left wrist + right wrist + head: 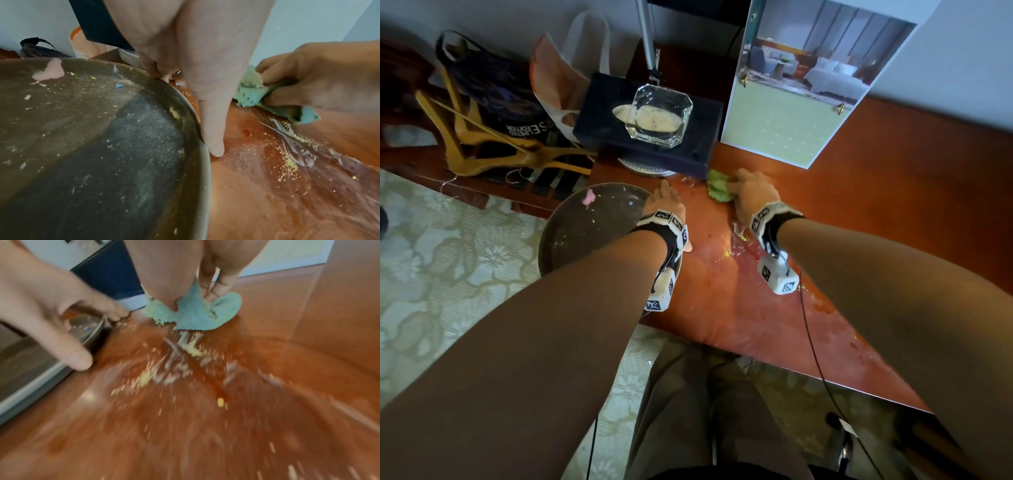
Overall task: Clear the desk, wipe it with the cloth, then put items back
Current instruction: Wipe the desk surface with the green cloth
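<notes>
You are mid-wipe: your right hand (751,192) pinches the crumpled green cloth (719,187) against the reddish wooden desk (893,192) near its far left corner, your left hand (666,204) grips the round metal tray (571,240) at the edge, and crumbs (290,164) and smears remain.

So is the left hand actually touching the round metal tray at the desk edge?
Touching. In the left wrist view the left hand grips the round metal tray: fingertips curl over its rim, and the thumb lies along the rim's outer edge.
</notes>
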The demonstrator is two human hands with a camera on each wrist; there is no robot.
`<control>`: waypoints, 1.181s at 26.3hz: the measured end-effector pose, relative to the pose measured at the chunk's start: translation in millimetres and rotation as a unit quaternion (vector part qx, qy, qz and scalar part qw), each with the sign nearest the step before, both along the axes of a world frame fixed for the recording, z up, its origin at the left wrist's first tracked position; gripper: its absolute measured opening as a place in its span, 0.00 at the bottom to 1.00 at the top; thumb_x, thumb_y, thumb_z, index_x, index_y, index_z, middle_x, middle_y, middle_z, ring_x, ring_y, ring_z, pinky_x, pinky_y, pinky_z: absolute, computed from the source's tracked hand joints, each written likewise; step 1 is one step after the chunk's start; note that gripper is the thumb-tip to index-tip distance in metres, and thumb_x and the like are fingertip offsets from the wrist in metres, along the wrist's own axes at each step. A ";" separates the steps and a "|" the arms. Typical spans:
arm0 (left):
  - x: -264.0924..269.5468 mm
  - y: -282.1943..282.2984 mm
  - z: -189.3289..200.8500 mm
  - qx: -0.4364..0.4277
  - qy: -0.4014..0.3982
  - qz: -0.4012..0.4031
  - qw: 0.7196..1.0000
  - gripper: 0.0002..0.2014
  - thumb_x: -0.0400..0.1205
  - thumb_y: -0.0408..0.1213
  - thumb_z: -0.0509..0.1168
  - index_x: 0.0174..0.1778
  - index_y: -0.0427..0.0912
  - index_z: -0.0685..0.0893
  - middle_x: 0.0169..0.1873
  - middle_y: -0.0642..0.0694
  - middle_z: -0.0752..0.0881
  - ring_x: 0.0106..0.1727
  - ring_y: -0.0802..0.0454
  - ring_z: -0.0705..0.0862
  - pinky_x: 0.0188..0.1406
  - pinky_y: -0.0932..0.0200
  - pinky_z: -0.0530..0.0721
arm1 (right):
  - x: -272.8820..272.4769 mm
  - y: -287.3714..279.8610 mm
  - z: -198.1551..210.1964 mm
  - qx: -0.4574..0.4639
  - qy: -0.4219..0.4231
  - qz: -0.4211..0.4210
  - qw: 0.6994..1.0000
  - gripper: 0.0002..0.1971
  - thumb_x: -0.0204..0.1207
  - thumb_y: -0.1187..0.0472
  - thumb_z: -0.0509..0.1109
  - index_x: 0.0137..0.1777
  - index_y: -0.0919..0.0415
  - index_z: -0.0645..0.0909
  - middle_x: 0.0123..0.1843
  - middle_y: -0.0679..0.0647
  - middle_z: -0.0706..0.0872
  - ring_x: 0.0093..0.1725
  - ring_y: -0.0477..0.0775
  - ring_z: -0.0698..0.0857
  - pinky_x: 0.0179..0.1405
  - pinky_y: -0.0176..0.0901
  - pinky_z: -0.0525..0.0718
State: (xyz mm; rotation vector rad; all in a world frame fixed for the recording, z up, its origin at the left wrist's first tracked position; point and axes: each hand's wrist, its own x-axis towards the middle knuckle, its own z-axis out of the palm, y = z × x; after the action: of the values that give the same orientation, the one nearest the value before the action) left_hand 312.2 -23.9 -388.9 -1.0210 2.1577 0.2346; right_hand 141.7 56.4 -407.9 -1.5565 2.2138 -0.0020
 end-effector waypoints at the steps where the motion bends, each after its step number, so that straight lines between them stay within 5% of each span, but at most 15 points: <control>1: 1.2 -0.5 0.6 0.001 0.001 0.000 1.000 0.68 0.65 0.62 0.79 0.85 0.28 0.43 0.85 0.30 0.44 0.86 0.35 0.51 0.84 0.45 0.56 | 10.3 7.9 -0.6 -0.007 -0.001 0.037 0.999 0.20 0.81 0.65 0.65 0.71 0.50 0.81 0.68 0.49 0.78 0.62 0.58 0.76 0.60 0.51 0.82; 5: 7.5 -1.9 5.1 0.014 0.006 0.008 1.000 0.68 0.66 0.62 0.79 0.85 0.28 0.42 0.86 0.31 0.43 0.87 0.35 0.50 0.84 0.46 0.56 | 25.3 24.4 0.2 0.005 -0.024 0.082 0.996 0.20 0.83 0.55 0.64 0.75 0.48 0.77 0.66 0.46 0.77 0.62 0.54 0.74 0.57 0.50 0.83; 10: 11.8 -10.5 16.0 0.057 0.029 0.020 0.998 0.62 0.68 0.59 0.78 0.85 0.29 0.49 0.85 0.34 0.49 0.84 0.35 0.60 0.79 0.42 0.70 | 23.9 8.8 3.3 -0.022 0.006 -0.064 0.998 0.16 0.84 0.61 0.61 0.69 0.56 0.82 0.59 0.55 0.76 0.60 0.61 0.77 0.48 0.49 0.81; 12: 11.6 -14.5 19.1 0.058 0.045 0.030 0.997 0.57 0.69 0.58 0.78 0.83 0.31 0.56 0.83 0.36 0.55 0.81 0.36 0.66 0.74 0.41 0.75 | 33.6 1.6 0.2 0.003 -0.004 -0.082 0.997 0.19 0.83 0.62 0.61 0.73 0.58 0.77 0.65 0.57 0.74 0.65 0.63 0.74 0.55 0.53 0.81; 16: 16.1 -25.4 22.1 0.033 0.102 0.076 0.991 0.48 0.74 0.50 0.76 0.83 0.32 0.58 0.81 0.38 0.61 0.80 0.40 0.66 0.76 0.40 0.70 | 58.2 -11.4 -9.7 0.018 0.022 -0.046 0.999 0.28 0.82 0.52 0.58 0.81 0.59 0.64 0.73 0.58 0.68 0.68 0.66 0.69 0.64 0.57 0.76; 24: 27.4 -32.3 20.1 0.040 0.123 0.071 0.989 0.54 0.75 0.45 0.77 0.86 0.35 0.46 0.84 0.38 0.58 0.83 0.40 0.63 0.78 0.45 0.68 | 69.8 -14.0 -14.8 0.023 0.061 -0.018 0.998 0.26 0.82 0.47 0.55 0.81 0.45 0.65 0.78 0.54 0.65 0.72 0.64 0.66 0.67 0.59 0.67; 31: 26.2 -39.0 19.4 0.053 0.116 0.074 0.989 0.52 0.73 0.43 0.78 0.85 0.33 0.52 0.80 0.37 0.64 0.78 0.38 0.70 0.75 0.45 0.74 | 54.8 21.3 -4.9 0.030 0.033 0.103 0.994 0.23 0.83 0.52 0.61 0.78 0.37 0.71 0.71 0.44 0.72 0.68 0.58 0.69 0.63 0.55 0.71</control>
State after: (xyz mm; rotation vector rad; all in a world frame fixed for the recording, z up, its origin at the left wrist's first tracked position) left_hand 338.4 -62.9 -369.5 -1.1402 2.2483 0.5564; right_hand 196.5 77.6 -412.8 -1.7667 2.0720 0.1777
